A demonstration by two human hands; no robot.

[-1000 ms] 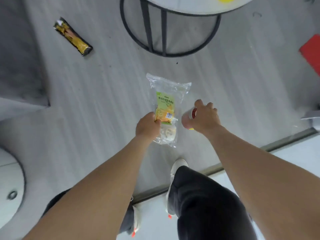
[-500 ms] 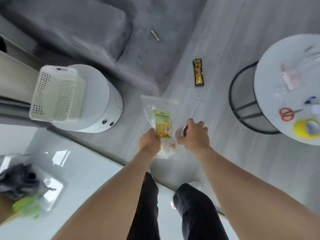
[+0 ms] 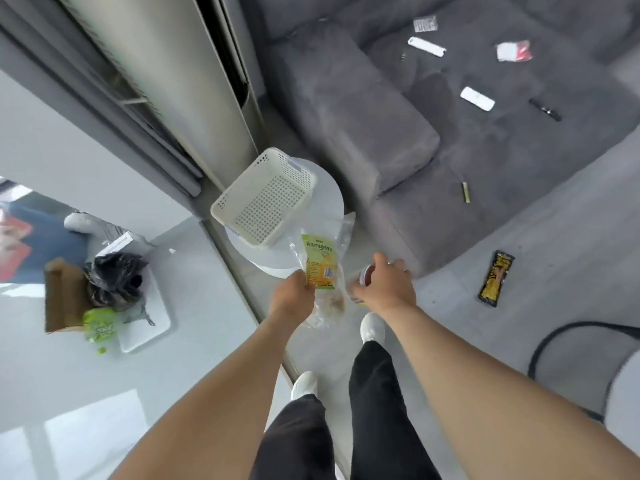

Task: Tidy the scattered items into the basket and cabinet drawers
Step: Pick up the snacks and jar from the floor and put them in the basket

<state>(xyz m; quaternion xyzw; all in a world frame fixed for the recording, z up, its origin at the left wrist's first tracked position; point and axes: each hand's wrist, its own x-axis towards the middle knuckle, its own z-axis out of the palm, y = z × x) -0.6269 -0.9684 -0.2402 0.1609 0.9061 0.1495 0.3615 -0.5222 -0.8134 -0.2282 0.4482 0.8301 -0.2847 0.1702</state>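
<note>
My left hand point(image 3: 292, 299) grips a clear snack bag with a green and yellow label point(image 3: 320, 266), held upright in front of me. My right hand point(image 3: 386, 287) is curled round a small red and white can point(image 3: 366, 276), mostly hidden by the fingers. A white perforated basket point(image 3: 266, 202) stands tilted on a round white side table point(image 3: 330, 199) just beyond the bag. A black and yellow snack wrapper point(image 3: 496, 278) lies on the floor to the right. No cabinet drawers are in view.
A grey sofa point(image 3: 363, 133) carries two white remotes point(image 3: 477, 98), a red and white packet point(image 3: 513, 51), a black pen point(image 3: 544, 109) and a small stick point(image 3: 466, 192). At left are a cardboard box, a black bag and a white tray point(image 3: 145, 317). A round table's black frame point(image 3: 568, 334) is at right.
My view has swung left toward the sofa and the basket, which now sits right beyond my hands. Both hands keep their hold on the bag and the can.
</note>
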